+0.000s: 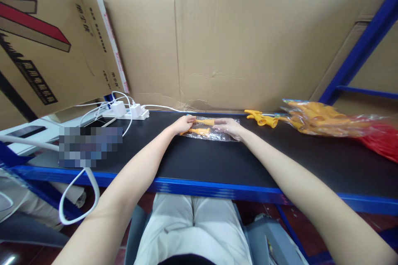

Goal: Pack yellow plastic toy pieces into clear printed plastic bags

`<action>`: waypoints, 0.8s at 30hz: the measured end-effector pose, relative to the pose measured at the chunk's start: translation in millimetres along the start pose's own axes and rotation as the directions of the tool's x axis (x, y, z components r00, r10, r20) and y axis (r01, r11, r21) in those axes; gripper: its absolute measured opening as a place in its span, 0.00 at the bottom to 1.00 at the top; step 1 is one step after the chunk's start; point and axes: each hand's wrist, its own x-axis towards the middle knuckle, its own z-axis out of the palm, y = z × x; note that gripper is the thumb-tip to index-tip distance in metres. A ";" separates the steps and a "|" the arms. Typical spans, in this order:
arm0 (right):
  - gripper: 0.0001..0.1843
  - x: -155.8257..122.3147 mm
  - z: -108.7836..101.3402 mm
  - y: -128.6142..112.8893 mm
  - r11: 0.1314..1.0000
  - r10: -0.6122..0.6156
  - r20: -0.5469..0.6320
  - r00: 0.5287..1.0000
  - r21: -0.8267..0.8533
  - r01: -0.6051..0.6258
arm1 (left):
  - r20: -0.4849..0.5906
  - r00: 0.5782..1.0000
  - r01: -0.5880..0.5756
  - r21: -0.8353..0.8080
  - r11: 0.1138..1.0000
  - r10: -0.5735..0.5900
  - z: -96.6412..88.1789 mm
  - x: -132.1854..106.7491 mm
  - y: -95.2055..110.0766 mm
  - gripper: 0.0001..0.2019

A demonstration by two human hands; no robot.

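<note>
A clear plastic bag (214, 134) lies flat on the black shelf top (199, 159), with orange toy pieces (202, 126) inside it. My left hand (183, 124) pinches the bag's left end, fingers closed on it. My right hand (229, 127) rests on the bag's right part, fingers bent down onto the plastic.
A loose orange toy (261, 118) lies to the right of the bag. Further right sits a heap of bagged orange toys (323, 120) on red plastic (381, 143). A white power strip with chargers (126, 112) and cables is at the back left. Cardboard walls (236, 45) stand behind.
</note>
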 end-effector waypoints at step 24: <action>0.15 -9.6 11.0 -13.3 0.961 -0.095 0.196 0.976 -0.238 0.141 | -0.220 0.971 0.062 -0.143 0.988 -0.093 -2.2 11.4 -5.5 0.20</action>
